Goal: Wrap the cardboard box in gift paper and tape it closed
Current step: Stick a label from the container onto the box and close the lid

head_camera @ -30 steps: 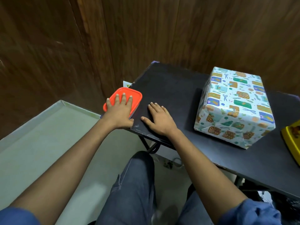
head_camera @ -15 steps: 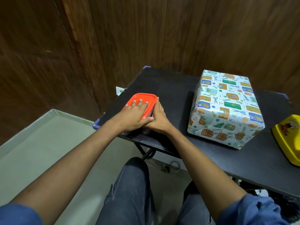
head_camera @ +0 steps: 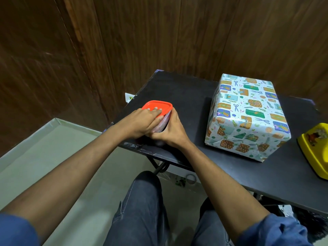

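The wrapped cardboard box (head_camera: pixel 247 115) sits on the black table (head_camera: pixel 177 89), right of centre and well apart from both hands, already covered all over in patterned gift paper; its long axis runs from the near right corner away toward the wooden wall (head_camera: pixel 159 32), slightly skewed to the table's front edge, and the folded end flap faces the viewer with a small piece of tape seemingly on it — too small to be sure. It looks stiff and boxy, probably light for its bulk; the paper is smooth and likely a little slippery, and it would crease or tear at the corners if pinched, so the sensible hold is flat palms on two opposite long sides, or a palm under the base. Both hands are together at the table's near left corner, on a small container with an orange lid (head_camera: pixel 158 107); the left hand (head_camera: pixel 140 123) lies over the lid with fingers spread flat, pressing down, while the right hand (head_camera: pixel 170 132) curls round the container's clear side wall and grips it. A yellow object (head_camera: pixel 314 148) lies at the table's right edge, just beside the box; the wrapping itself appears finished.
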